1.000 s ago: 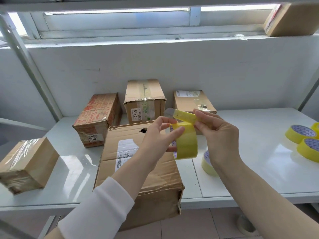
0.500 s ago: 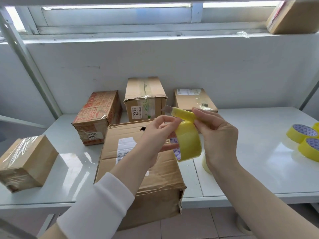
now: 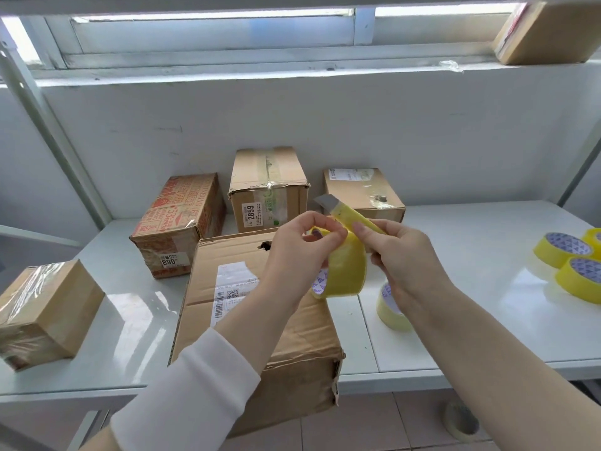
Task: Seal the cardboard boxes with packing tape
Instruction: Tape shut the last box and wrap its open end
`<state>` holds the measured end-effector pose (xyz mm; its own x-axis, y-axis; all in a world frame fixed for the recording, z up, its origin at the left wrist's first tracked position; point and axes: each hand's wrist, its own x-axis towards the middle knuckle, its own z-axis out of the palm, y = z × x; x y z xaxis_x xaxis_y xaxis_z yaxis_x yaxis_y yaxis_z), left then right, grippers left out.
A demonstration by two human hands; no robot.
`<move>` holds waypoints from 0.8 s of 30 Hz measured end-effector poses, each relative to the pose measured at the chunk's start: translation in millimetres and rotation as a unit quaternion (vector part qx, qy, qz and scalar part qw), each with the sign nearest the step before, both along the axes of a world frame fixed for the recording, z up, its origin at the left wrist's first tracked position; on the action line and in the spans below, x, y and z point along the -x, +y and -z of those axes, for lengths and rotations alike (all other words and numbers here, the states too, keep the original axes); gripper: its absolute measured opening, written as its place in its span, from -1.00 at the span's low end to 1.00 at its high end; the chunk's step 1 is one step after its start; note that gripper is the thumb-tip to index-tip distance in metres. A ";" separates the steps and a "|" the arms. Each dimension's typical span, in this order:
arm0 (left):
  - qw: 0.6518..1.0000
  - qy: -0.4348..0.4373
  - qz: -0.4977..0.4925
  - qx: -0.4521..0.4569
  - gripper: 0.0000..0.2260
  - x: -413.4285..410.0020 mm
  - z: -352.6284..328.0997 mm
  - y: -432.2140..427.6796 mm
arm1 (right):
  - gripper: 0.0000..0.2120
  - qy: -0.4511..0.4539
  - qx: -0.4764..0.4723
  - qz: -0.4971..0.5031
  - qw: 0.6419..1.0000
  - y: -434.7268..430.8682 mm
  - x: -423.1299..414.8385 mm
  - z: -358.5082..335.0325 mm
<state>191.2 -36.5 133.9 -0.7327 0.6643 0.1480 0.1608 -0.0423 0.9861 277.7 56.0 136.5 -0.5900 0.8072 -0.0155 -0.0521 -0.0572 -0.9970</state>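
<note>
A large worn cardboard box [image 3: 227,307] with a shipping label lies at the front edge of the white table [image 3: 455,271], partly overhanging it. Above the box, my left hand [image 3: 292,255] holds a roll of yellow packing tape [image 3: 344,271], its fingertips pinching at the roll's top edge. My right hand [image 3: 400,252] grips a yellow utility knife [image 3: 348,213] with its grey blade out, pointing up and left, right next to the roll.
Three more boxes [image 3: 179,222] [image 3: 268,183] [image 3: 361,190] stand against the back wall, and a taped box [image 3: 45,310] sits at the left. Another tape roll [image 3: 390,310] lies by my right wrist, with more rolls [image 3: 572,258] at the far right. A box [image 3: 549,30] rests on the upper shelf.
The roll has turned in my left hand, whose fingertips have moved to its top edge. My right hand and the knife have stayed close against the roll.
</note>
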 end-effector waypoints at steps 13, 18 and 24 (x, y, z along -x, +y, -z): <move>0.989 0.146 -0.013 0.014 -0.83 -4.1 9.0 2.1 | -0.90 0.026 0.318 -0.035 0.947 4.2 6.4 -3.1; 0.988 0.151 -0.007 0.017 -0.82 -5.1 11.1 4.2 | -0.87 0.042 0.379 -0.012 0.925 1.3 3.9 -6.8; 0.988 0.153 0.001 0.018 -0.85 -5.9 13.1 5.4 | -0.83 0.057 0.420 -0.003 0.906 -2.4 1.1 -9.2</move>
